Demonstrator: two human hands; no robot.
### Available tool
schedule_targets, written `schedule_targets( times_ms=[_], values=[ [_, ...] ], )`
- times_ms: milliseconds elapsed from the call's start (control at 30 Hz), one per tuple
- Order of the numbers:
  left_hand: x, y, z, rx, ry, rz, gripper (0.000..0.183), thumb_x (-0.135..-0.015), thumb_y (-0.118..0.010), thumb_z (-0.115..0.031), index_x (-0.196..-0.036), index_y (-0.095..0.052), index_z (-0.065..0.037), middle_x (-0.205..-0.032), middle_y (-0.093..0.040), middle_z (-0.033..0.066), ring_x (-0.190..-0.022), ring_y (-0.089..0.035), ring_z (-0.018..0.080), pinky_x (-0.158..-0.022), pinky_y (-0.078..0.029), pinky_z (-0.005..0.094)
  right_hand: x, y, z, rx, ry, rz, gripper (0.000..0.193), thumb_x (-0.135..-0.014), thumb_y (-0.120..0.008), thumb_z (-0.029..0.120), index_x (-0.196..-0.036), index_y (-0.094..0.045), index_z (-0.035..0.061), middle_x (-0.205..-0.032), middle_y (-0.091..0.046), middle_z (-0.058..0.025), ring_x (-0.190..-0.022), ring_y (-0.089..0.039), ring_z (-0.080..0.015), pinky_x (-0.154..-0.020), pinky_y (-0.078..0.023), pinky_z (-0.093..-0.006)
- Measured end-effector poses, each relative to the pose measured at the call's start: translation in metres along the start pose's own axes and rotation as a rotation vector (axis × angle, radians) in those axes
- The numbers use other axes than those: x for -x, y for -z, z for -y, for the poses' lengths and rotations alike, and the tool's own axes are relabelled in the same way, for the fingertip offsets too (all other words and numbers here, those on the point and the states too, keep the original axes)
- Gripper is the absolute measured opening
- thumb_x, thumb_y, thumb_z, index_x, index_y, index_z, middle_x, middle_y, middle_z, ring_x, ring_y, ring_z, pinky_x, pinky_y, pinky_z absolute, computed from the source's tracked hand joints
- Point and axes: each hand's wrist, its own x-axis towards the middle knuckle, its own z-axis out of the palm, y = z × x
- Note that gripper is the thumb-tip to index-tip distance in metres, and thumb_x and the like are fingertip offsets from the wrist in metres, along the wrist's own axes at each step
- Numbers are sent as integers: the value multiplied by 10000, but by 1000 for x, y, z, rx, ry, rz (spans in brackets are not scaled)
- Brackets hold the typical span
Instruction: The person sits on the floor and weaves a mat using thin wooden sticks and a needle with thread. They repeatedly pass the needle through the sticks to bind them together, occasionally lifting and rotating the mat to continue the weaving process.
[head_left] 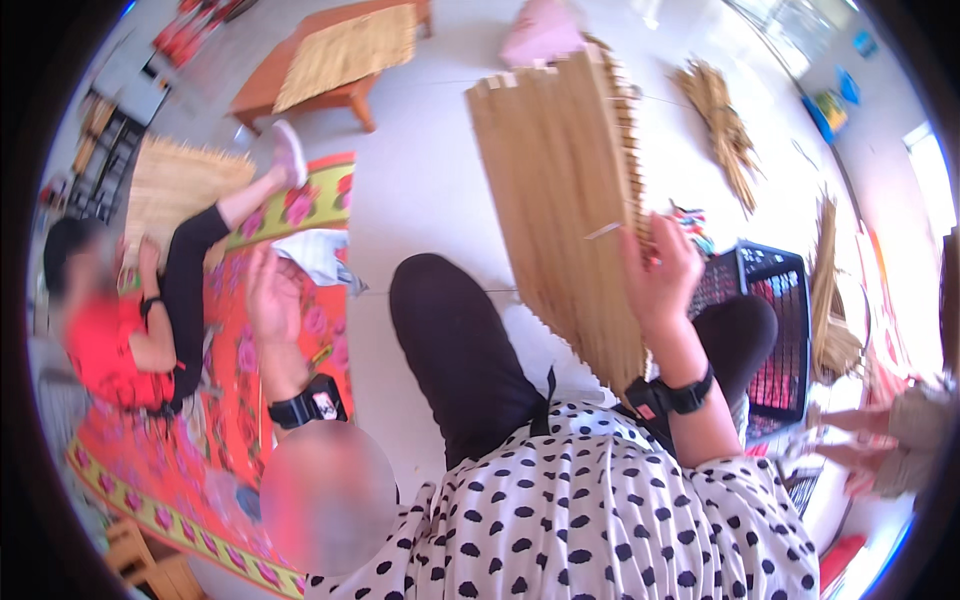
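My left hand is raised over the patterned rug, away from the mat. Its fingers point upward, and I can make out nothing in them. A tan mat of flat reed-like strips stands folded across my lap, with a ragged top and a knotted edge along its right side. At that edge is my right hand, its thumb on the near face and its fingers curled round the border. A short white strand shows on the mat beside the thumb. Each of my wrists wears a black band.
A dark plastic crate stands by my right knee. Bundles of dry stalks lie beyond it. On the red floral rug at left, another person sits by a mat. A low wooden table stands farther off.
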Motion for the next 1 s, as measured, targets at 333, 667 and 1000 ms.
schedule_targets(
  times_ms=[333,667,1000],
  values=[
    [12,-243,-28,-542,-295,607,135,-1002,-515,-145,-1027,-557,-19,-941,-656,107,-914,-659,195,-809,-508,357,7,3,14,-101,-62,-1,253,-792,-719,92,-1016,-646,-2,-763,-579,-129,-624,-600,-316,-556,-485,-398],
    [38,-296,0,-811,-381,888,180,-871,-629,-15,-1049,-609,-31,-878,-692,99,-807,-682,259,-764,-520,350,14,9,1,-161,-51,-79,292,-734,-727,53,-1008,-637,13,-784,-577,-112,-654,-603,-312,-574,-499,-397],
    [37,-319,1,-1065,-528,748,171,-754,-695,23,-875,-587,-33,-759,-620,82,-697,-650,248,-640,-497,360,15,6,7,-213,-37,-100,319,-715,-725,59,-1013,-626,-2,-790,-577,-117,-700,-611,-300,-575,-506,-394]
  ],
)
